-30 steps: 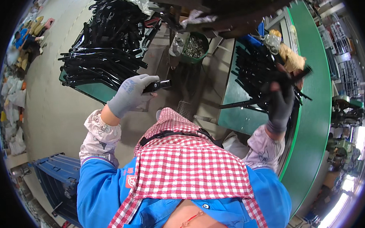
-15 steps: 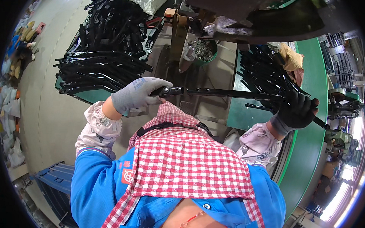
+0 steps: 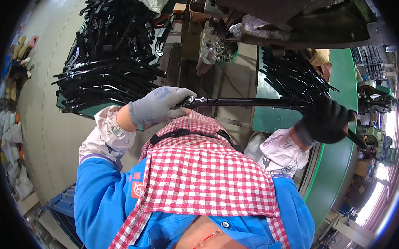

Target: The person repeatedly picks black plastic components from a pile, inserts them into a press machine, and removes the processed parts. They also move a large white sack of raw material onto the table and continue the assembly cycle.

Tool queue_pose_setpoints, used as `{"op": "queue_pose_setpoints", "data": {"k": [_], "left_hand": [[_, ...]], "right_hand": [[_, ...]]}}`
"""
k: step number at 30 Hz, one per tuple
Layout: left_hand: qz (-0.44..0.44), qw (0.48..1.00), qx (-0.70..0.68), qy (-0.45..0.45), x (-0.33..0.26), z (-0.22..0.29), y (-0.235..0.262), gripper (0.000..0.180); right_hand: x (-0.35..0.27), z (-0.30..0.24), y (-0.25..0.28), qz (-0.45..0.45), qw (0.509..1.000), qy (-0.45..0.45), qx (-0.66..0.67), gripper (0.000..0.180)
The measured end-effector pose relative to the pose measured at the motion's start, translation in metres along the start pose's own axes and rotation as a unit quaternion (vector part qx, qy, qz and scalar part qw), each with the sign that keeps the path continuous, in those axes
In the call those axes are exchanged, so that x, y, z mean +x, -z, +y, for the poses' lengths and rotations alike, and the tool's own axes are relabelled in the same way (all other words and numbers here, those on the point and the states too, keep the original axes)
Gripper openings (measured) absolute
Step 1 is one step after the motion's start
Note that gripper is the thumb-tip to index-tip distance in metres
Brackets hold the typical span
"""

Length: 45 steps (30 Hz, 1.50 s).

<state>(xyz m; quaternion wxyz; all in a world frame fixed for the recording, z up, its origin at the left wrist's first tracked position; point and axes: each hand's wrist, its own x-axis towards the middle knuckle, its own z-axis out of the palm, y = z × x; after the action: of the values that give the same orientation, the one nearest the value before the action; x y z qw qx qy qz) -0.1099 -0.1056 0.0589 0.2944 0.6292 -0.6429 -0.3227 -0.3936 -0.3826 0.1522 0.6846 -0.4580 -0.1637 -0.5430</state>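
Observation:
A long black metal tube lies nearly level across the front of my body. My left hand, in a grey glove, pinches a small black end piece with a shiny round face at the tube's left end. Whether this piece is joined to the tube or only held against it, I cannot tell. My right hand, in a glove with a black palm, is closed round the tube's right part. The tube's end sticks out past that hand at the lower right.
Black tubes and bent parts are heaped at the left; more black tubes lie on the green table at the right. A dark machine overhangs the far side. Beneath it stands a green bucket of metal shavings.
The tube has turned about its length, and a small ring now shows near its left end. My right hand has rolled over, back outward. My left hand has shifted slightly right and down.

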Motion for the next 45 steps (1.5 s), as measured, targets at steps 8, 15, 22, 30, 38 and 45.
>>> {"op": "queue_pose_setpoints", "data": {"k": [8,15,22,30,38,45], "left_hand": [[0.157,0.932,0.327,-0.018,-0.002,-0.008,0.042,0.047],[0.143,0.918,0.358,-0.091,0.025,0.017,0.062,0.050],[0.107,0.896,0.425,-0.074,0.040,0.019,0.068,0.048],[0.137,0.918,0.368,-0.063,0.064,0.025,0.087,0.048],[0.168,0.888,0.416,-0.101,0.082,0.005,0.090,0.042],[0.072,0.895,0.438,-0.049,0.095,-0.004,0.092,0.040]], "right_hand": [[-0.080,0.046,-0.028,-0.185,0.700,-0.421,-0.546,0.035],[-0.012,0.093,-0.057,-0.395,0.528,-0.064,-0.749,0.037],[-0.011,0.120,-0.037,-0.405,0.500,-0.245,-0.725,0.040],[0.013,0.125,-0.024,-0.378,0.509,0.014,-0.773,0.035],[0.021,0.139,-0.020,-0.346,0.489,0.101,-0.795,0.039],[0.006,0.161,0.014,-0.359,0.510,-0.312,-0.717,0.057]]}}
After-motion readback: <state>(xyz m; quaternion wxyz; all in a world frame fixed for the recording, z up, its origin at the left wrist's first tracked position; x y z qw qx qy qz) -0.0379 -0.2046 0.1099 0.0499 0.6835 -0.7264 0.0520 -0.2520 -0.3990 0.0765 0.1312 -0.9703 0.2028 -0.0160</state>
